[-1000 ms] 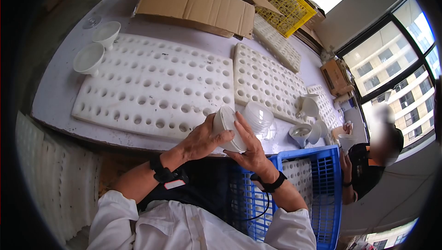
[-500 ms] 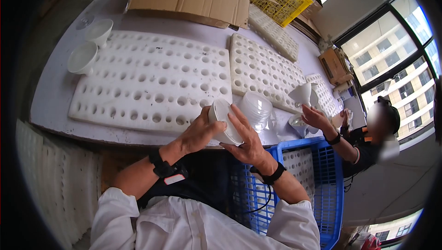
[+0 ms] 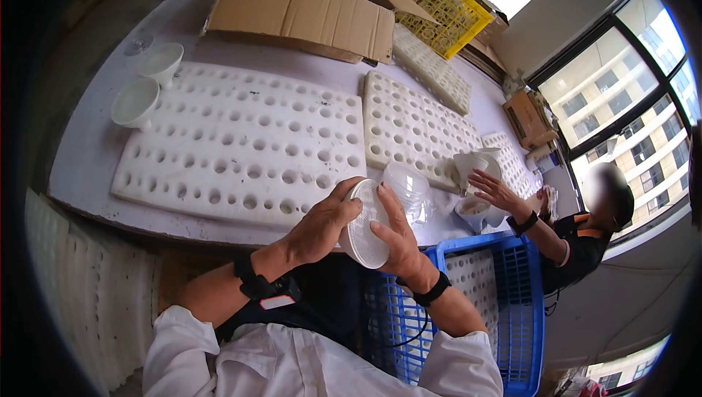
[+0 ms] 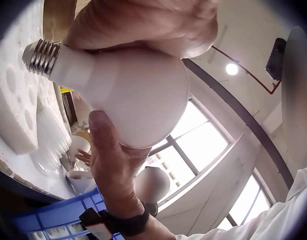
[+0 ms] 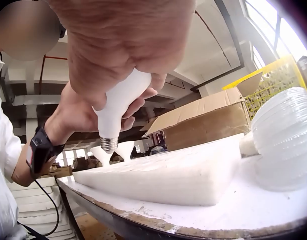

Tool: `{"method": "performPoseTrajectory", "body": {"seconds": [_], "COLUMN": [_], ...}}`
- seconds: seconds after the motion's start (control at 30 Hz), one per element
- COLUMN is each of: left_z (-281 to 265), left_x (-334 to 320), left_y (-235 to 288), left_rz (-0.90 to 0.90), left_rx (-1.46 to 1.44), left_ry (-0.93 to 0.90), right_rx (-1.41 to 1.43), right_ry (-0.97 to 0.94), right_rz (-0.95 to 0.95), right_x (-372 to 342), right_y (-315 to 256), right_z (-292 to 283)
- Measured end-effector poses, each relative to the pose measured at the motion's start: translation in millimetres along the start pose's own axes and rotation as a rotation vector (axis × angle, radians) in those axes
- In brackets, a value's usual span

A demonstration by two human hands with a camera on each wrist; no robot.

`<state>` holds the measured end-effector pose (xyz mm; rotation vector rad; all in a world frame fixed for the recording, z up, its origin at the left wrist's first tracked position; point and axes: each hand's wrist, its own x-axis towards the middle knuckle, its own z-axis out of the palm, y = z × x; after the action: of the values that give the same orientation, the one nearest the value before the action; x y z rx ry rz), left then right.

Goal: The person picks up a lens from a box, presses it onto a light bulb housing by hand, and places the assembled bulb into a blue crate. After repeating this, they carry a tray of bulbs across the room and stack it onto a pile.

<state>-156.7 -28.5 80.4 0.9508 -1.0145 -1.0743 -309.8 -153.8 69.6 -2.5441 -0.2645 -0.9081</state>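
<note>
A white reflector light bulb (image 3: 368, 232) is held between both hands over the table's front edge, its finely patterned round face turned up toward the head camera. My left hand (image 3: 322, 223) grips one side of it, and my right hand (image 3: 401, 245) grips the other with the thumb at the rim of the face. In the left wrist view the bulb's metal screw base (image 4: 42, 57) points left; in the right wrist view the screw base (image 5: 109, 145) points down. Just beyond the right hand stands a stack of clear plastic covers (image 3: 406, 186).
White foam trays with rows of holes (image 3: 241, 141) cover much of the table. White bulb housings (image 3: 136, 103) stand at left, others (image 3: 475, 207) at right near another person's hand (image 3: 499, 191). A blue crate (image 3: 528, 302), cardboard box (image 3: 300, 13) and yellow crate (image 3: 439, 9) surround the work.
The bulb has been turned in both hands, so its patterned face now shows more fully. At right, the other person's hand reached in among the white housings; one was raised, then lowered.
</note>
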Motion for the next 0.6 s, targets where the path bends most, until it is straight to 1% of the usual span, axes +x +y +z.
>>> {"method": "performPoseTrajectory", "body": {"seconds": [0.03, 0.07, 0.13, 0.17, 0.23, 0.3, 0.33, 0.37, 0.4, 0.43, 0.47, 0.5, 0.53, 0.57, 0.6], "left_z": [0, 0, 0, -1, -3, -8, -13, -19, -27, -32, -34, -39, -44, -48, -49], "left_x": [-2, -2, -3, -4, -6, -6, -7, -6, -4, -4, -5, -5, -5, -4, -4], "left_y": [3, 3, 3, 4, 5, -1, -5, -7, -8, -8, -5, -9, -16, -20, -24], "left_rz": [0.003, 0.004, 0.114, 0.114, 0.037, 0.063, 0.086, 0.077, -0.033, -0.142, -0.282, -0.295, -0.347, -0.399, -0.44], "left_rx": [0.04, 0.04, 0.095, 0.095, 0.013, 0.011, 0.007, 0.009, -0.008, -0.023, -0.223, -0.214, -0.451, -0.686, -0.839], "left_ry": [-0.038, -0.039, -0.087, -0.087, -0.134, -0.151, -0.166, -0.173, -0.197, -0.221, -0.196, -0.206, -0.186, -0.161, -0.151], "right_rx": [-0.001, -0.036, -0.071, -0.101, -0.13, -0.19, -0.19, -0.269, -0.346, -0.346, -0.286, -0.226, -0.051, -0.054, 0.124], "right_ry": [0.001, -0.01, -0.022, -0.049, -0.07, -0.15, -0.145, -0.238, -0.331, -0.324, -0.331, -0.333, -0.238, -0.219, -0.107], "right_rz": [-0.001, -0.009, -0.017, -0.021, -0.017, -0.057, -0.05, -0.07, -0.089, -0.078, -0.056, -0.031, -0.003, 0.005, 0.162], "right_x": [0, -1, -1, 0, -1, 0, 2, 4, 6, 7, 10, 12, 16, 19, 23], "right_y": [-2, -3, -6, -8, -10, -10, -8, -6, -5, -6, -7, -9, -10, -14, -19], "right_z": [-1, -2, -7, -9, -12, -15, -17, -20, -21, -21, -21, -20, -18, -16, -15]}}
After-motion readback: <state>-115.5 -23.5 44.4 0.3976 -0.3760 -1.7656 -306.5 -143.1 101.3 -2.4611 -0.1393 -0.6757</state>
